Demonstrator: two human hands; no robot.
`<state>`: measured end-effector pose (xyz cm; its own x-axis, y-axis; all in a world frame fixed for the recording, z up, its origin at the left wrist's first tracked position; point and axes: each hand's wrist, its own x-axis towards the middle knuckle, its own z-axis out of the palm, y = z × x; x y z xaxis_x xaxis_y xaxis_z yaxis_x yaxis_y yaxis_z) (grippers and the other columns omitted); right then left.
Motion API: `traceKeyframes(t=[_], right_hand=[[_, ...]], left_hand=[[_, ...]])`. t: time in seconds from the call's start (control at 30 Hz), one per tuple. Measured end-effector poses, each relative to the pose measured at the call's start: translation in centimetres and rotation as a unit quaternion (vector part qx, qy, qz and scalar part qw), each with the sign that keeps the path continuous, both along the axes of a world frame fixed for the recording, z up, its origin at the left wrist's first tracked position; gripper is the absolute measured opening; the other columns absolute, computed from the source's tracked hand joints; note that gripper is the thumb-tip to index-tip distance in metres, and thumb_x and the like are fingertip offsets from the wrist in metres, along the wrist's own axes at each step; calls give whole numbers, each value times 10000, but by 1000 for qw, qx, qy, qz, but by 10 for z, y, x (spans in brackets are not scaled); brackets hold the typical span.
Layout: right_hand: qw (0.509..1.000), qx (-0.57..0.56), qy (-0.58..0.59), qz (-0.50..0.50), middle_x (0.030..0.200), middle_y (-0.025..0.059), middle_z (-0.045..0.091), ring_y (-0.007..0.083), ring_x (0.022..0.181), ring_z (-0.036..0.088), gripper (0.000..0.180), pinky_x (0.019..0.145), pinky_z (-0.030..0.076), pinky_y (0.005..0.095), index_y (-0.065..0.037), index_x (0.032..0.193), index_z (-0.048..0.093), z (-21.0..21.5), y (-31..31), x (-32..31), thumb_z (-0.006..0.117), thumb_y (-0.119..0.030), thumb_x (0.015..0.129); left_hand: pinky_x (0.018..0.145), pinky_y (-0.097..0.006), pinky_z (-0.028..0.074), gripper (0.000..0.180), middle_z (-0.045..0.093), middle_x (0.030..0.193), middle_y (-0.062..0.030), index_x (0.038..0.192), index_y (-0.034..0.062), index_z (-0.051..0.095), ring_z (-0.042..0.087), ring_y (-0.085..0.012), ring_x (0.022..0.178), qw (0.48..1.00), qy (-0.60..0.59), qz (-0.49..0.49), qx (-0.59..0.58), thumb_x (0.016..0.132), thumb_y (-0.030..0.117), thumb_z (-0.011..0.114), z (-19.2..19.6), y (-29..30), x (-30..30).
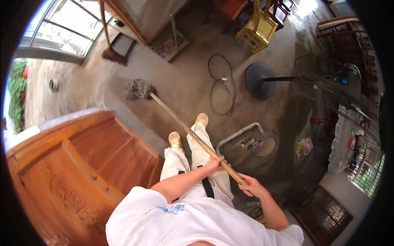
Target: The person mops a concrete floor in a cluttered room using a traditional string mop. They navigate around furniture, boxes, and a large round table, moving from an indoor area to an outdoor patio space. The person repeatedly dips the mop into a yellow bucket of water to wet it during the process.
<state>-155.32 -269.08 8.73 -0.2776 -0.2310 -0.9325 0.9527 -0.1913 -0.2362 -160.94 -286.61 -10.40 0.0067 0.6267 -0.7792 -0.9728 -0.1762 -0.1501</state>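
Observation:
Both my hands are closed round the wooden handle of a mop (180, 124). My left hand (214, 165) grips it lower down, in front of my thighs. Nearer the handle's top end, my right hand (251, 186) holds on, off to my right. The handle slants away to the far left, down to a grey, stringy mop head (138, 89) that lies on the damp-looking concrete floor (180, 74). My feet stand just to the right of the handle's lower run and a wooden door, with the mop head beyond them.
A carved wooden door (86, 164) stands close on my left. Beyond are a broom (114, 55), a looped cable (222, 82) and a yellow chair (256, 33). To the right, a standing fan's round base (259, 80) and a crumpled bag (304, 146) are on the floor.

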Motion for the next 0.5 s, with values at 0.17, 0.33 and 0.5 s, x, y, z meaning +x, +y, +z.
traceKeyframes(t=[0.17, 0.33, 0.5], right_hand=[[998, 39, -10, 42, 768, 37, 534, 55, 409, 404, 652, 342, 305, 203, -99, 1336, 346, -31, 56, -53, 560, 73, 744], [995, 2, 68, 71, 766, 28, 526, 50, 396, 392, 653, 331, 306, 207, -119, 1334, 355, -152, 47, -148, 559, 71, 743], [977, -38, 165, 133, 862, 32, 566, 57, 493, 429, 587, 425, 365, 227, -139, 1307, 401, -284, -8, -275, 625, -80, 767]], left_hand=[[838, -467, 482, 154, 545, 912, -109, 924, 33, 421, 590, -321, 921, 999, -16, 36, -7, 910, 183, 448, -17, 44, -53], [692, -419, 536, 122, 541, 799, -112, 913, 41, 392, 620, -291, 751, 979, 102, 83, -158, 886, 152, 434, -99, 33, -152], [659, -453, 541, 135, 523, 781, -100, 929, 45, 374, 615, -286, 738, 943, 118, 142, -276, 876, 147, 445, -210, -44, -271]])
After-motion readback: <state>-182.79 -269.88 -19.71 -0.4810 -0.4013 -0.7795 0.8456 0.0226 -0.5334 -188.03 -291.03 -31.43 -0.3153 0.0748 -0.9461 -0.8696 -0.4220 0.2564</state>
